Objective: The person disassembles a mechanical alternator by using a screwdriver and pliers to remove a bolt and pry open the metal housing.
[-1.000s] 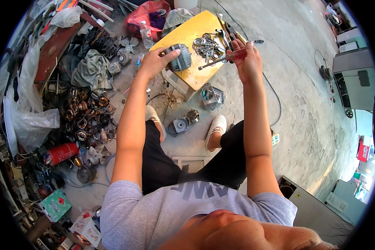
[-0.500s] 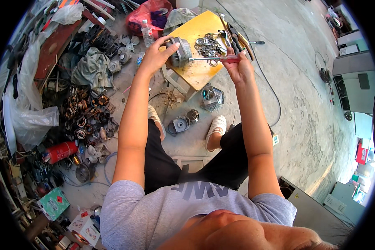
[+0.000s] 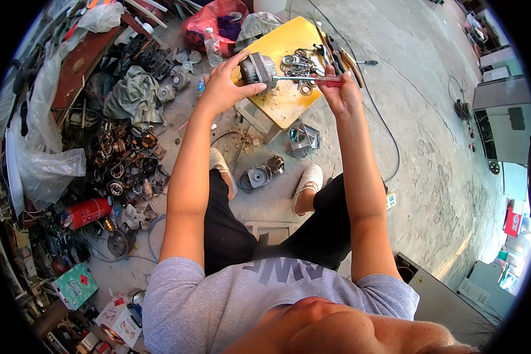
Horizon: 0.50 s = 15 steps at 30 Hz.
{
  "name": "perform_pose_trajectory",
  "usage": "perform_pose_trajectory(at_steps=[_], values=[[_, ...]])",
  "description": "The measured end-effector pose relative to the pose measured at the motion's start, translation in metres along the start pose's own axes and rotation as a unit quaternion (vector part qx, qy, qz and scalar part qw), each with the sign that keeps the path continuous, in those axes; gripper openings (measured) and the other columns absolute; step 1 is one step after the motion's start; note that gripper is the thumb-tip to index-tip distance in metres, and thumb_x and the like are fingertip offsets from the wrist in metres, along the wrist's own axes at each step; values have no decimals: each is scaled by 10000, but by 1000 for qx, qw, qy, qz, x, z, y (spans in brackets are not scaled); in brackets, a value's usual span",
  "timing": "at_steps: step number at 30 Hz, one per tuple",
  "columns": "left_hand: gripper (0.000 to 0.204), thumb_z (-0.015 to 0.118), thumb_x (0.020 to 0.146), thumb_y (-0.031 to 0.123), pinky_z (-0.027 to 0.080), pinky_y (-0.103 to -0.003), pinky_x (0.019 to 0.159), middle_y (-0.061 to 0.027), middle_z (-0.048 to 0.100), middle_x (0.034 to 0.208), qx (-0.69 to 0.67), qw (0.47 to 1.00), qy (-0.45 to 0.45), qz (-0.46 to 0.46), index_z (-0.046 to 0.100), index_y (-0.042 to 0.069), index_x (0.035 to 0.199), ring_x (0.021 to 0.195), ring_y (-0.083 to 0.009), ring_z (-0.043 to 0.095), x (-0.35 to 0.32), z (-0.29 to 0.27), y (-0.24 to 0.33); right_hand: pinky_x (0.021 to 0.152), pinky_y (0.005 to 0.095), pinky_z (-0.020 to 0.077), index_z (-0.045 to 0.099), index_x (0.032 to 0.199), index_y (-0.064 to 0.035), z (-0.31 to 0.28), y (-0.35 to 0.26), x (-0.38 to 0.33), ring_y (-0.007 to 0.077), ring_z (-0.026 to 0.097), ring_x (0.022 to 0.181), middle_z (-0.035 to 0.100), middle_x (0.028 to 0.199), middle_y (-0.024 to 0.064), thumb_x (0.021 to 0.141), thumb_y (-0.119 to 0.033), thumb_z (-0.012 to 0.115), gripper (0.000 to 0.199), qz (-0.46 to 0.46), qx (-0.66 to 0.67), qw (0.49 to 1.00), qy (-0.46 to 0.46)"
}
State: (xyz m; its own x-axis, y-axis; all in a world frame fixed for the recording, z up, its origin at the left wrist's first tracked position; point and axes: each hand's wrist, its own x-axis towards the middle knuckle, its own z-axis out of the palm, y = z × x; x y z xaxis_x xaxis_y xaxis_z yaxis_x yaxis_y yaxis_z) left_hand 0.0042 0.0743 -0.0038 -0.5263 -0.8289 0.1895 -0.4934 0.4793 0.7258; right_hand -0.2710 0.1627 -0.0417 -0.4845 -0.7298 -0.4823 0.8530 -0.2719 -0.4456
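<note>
A small grey metal electric motor [image 3: 257, 69] rests on its side at the left part of a yellow stool top [image 3: 289, 112]. My left hand [image 3: 223, 85] grips it from the left, thumb along the near side and fingers over the far side. In my right hand [image 3: 340, 91] is a screwdriver [image 3: 331, 81] with a clear red handle. Its shaft lies level and its tip meets the motor's right end; the exact contact point is too small to make out. Bearings and small metal parts [image 3: 299, 64] lie behind the shaft.
Pliers [image 3: 338, 56] and other hand tools lie at the stool's right edge. A motor housing part [image 3: 258, 176] sits on the floor between my feet, near a clear-sided metal piece [image 3: 302, 140]. Scrap motor parts [image 3: 124, 156] and a red cylinder [image 3: 87, 213] fill the left side.
The motor has turned in my left hand and shifted slightly right, its other end now facing the screwdriver. My left thumb has moved from its top to the near side.
</note>
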Motion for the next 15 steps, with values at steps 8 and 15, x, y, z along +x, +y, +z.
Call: perform_pose_trajectory(at_steps=[8,15], values=[[858,858,679,477,427,-423,1061,-177,578,1364,65,998,5,27,531,171,1411,1266,-332,551,-4,-6,4,871,459,521,506,1227,-81,9,1,-10,183,605,920,638,990,80,1046,-456,427,424,-53,-251,966,37],[831,836,716,429,407,-398,1085,-165,551,1405,-8,998,-22,51,502,219,1447,1302,-335,519,-4,-13,-8,841,310,543,593,1120,-94,9,-2,-13,152,636,831,665,980,45,1015,-373,555,301,-84,-268,960,3]])
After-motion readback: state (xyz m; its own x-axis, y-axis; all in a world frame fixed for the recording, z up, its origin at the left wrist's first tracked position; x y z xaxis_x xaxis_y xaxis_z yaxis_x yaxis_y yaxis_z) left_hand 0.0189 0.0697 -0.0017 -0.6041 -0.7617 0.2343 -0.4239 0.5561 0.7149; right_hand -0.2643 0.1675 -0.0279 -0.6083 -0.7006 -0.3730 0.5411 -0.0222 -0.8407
